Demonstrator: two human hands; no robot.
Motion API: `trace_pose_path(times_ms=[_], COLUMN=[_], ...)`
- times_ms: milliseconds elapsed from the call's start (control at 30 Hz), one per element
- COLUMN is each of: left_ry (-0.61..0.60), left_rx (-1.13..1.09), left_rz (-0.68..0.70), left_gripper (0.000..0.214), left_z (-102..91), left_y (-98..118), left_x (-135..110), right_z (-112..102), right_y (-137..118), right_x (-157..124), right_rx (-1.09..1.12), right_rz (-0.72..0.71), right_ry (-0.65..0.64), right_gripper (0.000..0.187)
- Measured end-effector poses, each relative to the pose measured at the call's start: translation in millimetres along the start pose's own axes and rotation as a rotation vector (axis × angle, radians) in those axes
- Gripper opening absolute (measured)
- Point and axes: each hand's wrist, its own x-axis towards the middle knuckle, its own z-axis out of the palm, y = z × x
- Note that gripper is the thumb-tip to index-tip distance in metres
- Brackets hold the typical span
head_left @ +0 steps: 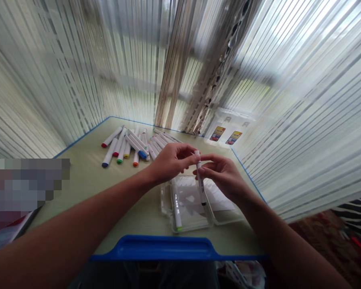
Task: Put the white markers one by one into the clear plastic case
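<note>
My left hand (pixel 172 161) and my right hand (pixel 222 175) meet above a clear plastic case (pixel 168 206) lying open on a pale green table (pixel 87 176). Both pinch one white marker (pixel 200 185), held nearly upright: the left fingers are at its top end, the right thumb and fingers around its upper body. Its dark lower tip hangs over the case. A white marker with a green cap (pixel 176 208) lies inside the case. A pile of several white markers with coloured caps (pixel 129 145) lies farther back on the table.
The table has a blue rim, with a blue handle-like edge (pixel 165 247) nearest me. Striped translucent curtains (pixel 303 100) enclose the back and right sides. A clear box with yellow labels (pixel 227 134) sits in the far right corner. A blurred patch covers the left.
</note>
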Motion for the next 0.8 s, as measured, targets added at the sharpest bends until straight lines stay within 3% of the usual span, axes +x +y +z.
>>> trace_pose_path(times_ms=[100, 200, 400, 800], left_ry=[0.067, 0.140, 0.107, 0.050], left_rx=[0.058, 0.192, 0.624, 0.751], left_rz=[0.024, 0.045, 0.038, 0.032], left_gripper=[0.041, 0.030, 0.020, 0.018], left_z=[-3.5, -10.7, -19.1, -16.0], left_y=[-3.0, -5.6, -10.3, -8.4], left_x=[2.7, 5.1, 4.7, 4.0], right_z=[1.2, 2.7, 10.2, 16.7], right_y=[-2.3, -3.7, -1.7, 13.8], right_x=[-1.3, -2.7, -5.5, -5.3], right_rx=[0.032, 0.053, 0.013, -0.151], right_rz=[0.045, 0.075, 0.151, 0.113], right_ry=[-0.033, -0.068, -0.143, -0.182], right_gripper=[0.054, 0.064, 0.057, 0.055])
